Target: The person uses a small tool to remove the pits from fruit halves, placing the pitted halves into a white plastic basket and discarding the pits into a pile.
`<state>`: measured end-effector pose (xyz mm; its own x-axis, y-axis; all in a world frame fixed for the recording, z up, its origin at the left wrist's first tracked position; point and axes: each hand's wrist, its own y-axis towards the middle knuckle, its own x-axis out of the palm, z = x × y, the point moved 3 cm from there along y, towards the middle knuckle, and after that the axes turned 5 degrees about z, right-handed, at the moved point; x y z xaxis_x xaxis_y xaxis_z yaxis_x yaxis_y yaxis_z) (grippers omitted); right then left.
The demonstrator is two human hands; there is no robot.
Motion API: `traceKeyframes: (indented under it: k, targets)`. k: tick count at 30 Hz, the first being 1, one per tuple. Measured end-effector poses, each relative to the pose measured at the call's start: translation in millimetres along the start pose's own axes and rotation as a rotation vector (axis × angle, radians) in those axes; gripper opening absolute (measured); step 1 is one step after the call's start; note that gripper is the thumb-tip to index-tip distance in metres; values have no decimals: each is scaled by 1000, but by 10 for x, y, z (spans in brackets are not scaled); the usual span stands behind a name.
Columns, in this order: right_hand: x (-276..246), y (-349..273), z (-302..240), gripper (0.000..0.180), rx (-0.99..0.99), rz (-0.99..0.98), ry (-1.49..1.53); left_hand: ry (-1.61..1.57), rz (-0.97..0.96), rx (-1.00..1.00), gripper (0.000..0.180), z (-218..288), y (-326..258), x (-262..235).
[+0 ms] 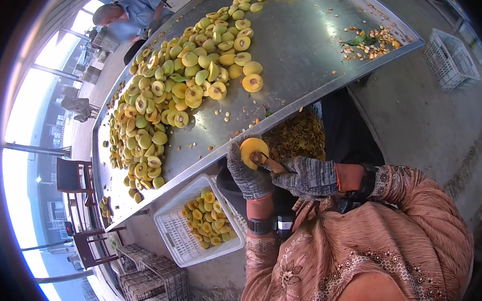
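1. While the left hand (247, 174) cups a fruit half (252, 144), gloved fingers curled around it, the right hand (309, 177) has its fingers clamped on a wooden-handled tool (275, 167) whose tip meets the cut face.
2. That cradling grip probably steadies the fruit against the tool, just beside the table's (295, 35) near edge.
3. Brownish pieces (297, 134) lie low beyond the hands, perhaps kept there for dropping scraps.
4. Leftward, a white crate (172, 234) holds more halves, seemingly within reach; the table bears a fruit heap (194, 66) and scattered pits (373, 45).
5. No brand, label or writing is legible.
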<state>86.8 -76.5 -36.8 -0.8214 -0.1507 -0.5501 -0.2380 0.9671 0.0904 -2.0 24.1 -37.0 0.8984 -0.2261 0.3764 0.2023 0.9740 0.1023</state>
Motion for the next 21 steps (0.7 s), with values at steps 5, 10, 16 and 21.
traceKeyframes:
  k: [5, 10, 16, 21]
  targets:
    - [-25, -51, 1, 25, 259, -72, 473, 218, -24, 249, 33, 138, -48, 141]
    - [-21, -207, 3, 25, 510, -226, 1292, -532, -371, -222, 29, 233, -51, 235]
    - [32, -211, 146, 26, 716, -230, 1612, -575, -233, -372, 41, 205, 79, 285]
    - [183, -143, 846, 27, 246, -331, 107, -460, 352, -158, 37, 276, 304, -603]
